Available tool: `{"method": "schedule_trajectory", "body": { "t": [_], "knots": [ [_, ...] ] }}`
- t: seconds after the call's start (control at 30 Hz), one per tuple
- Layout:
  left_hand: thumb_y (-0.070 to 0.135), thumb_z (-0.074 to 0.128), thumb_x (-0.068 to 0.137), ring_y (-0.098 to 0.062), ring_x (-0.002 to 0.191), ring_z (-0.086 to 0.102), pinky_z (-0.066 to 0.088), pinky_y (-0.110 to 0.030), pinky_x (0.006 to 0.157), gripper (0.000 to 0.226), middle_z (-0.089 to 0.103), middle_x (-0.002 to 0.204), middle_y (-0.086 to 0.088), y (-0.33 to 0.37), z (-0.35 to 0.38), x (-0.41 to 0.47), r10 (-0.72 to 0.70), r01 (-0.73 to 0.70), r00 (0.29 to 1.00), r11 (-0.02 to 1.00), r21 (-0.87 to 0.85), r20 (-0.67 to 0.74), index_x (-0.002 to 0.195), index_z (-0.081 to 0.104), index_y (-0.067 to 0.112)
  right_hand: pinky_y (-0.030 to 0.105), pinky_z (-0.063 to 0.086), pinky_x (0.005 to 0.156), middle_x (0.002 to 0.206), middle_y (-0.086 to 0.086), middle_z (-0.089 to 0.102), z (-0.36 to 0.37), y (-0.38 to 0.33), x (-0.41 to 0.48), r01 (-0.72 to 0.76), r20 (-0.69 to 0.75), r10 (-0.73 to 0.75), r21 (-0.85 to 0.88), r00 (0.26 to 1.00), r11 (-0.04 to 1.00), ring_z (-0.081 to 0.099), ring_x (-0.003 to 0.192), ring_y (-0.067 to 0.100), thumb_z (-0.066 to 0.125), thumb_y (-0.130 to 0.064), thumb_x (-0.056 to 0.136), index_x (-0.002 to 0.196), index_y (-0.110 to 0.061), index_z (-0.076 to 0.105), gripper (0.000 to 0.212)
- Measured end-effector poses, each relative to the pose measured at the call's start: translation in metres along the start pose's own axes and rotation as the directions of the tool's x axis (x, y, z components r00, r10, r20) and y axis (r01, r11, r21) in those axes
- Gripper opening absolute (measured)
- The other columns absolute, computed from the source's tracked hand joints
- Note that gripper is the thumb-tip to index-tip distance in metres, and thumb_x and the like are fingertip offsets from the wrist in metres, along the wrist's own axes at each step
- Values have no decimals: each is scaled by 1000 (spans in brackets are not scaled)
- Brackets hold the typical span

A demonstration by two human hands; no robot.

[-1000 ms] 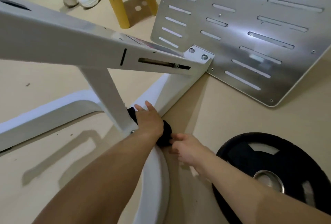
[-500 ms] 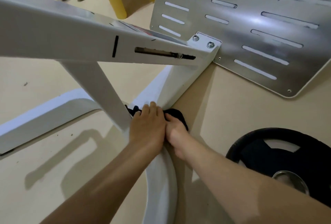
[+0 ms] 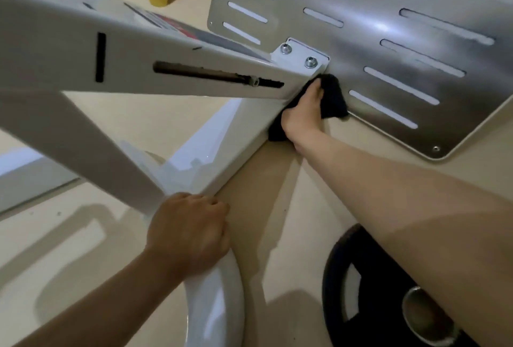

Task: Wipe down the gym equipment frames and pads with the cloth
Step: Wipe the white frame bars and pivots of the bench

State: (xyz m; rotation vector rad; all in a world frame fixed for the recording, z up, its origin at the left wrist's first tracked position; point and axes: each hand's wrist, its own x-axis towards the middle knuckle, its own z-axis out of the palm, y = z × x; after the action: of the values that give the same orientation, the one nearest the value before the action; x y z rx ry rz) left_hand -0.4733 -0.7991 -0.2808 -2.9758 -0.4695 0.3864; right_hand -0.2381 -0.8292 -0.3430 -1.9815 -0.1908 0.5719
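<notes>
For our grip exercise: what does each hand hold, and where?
Right hand holds the cloth around its middle; left hand grips the white frame at its curved base.

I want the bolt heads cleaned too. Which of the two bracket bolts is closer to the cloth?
The right bolt, just above the black cloth; the other bolt sits farther left.
</notes>
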Motion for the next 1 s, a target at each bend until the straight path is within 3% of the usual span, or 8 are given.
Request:
{"method": "schedule_trajectory", "body": {
  "t": [0.13,0.27,0.4,0.57,0.67,0.87,0.93,1.0],
  "knots": [
    [31,42,68,-21,49,55,36,-27,54,21,55,53,4,-1,-4,-2,-11,11,1000,1000,-4,7,51,50,21,16,6,107,160,9,-5,30,-1,-52,-8,47,8,-8,999,1000,8,144,26,42,4,91,151,-5,-8,78],
    [28,43,68,-19,57,52,34,-30,51,19,53,58,7,1,-5,-2,1,-6,998,996,-87,-57,51,52,23,-8,-9,93,159,10,-13,64,18,-126,47,199,-54,38,979,998,0,146,22,42,11,82,150,-4,-14,89],
    [26,49,71,-18,57,50,33,-29,51,18,51,59,6,-1,-3,-5,12,-19,997,996,-85,-82,53,49,24,17,2,113,159,15,-3,38,8,-60,158,9,-158,-125,987,980,5,146,28,25,5,88,150,0,-5,68],
    [28,46,70,-18,58,51,35,-28,50,16,53,61,8,-3,-2,-4,5,-10,999,995,-99,-52,57,53,24,9,7,106,159,6,10,-5,-20,-10,102,-118,-89,108,989,989,14,145,17,42,12,83,152,-9,14,77],
    [28,45,70,-18,62,51,37,-29,50,14,54,65,7,-2,-1,-3,0,-6,998,995,-98,-58,62,55,24,-4,10,97,151,5,25,-7,-34,-25,244,-136,-228,118,964,963,28,137,16,43,17,77,143,-9,36,71],
    [14,59,67,-20,75,59,45,-31,50,14,60,80,6,2,-10,-2,-92,80,991,990,-119,-99,76,65,22,33,39,102,128,4,54,-28,-98,-68,528,40,-527,-37,849,849,48,119,23,45,14,70,131,-16,54,68],
    [-3,64,60,-26,86,62,52,-34,52,30,63,90,0,6,-32,1,-166,110,955,968,-227,-247,84,69,15,34,40,102,129,1,56,-38,-117,-84,570,155,-563,1,812,822,49,120,21,43,13,70,133,-19,52,71],
    [-5,46,66,-31,92,58,52,-37,60,34,64,96,-8,11,-74,4,-193,55,853,957,-285,-485,89,68,8,25,43,97,128,-5,60,-47,-128,-98,556,243,-559,89,793,827,50,120,16,43,14,68,133,-22,52,75]
  ]
}}
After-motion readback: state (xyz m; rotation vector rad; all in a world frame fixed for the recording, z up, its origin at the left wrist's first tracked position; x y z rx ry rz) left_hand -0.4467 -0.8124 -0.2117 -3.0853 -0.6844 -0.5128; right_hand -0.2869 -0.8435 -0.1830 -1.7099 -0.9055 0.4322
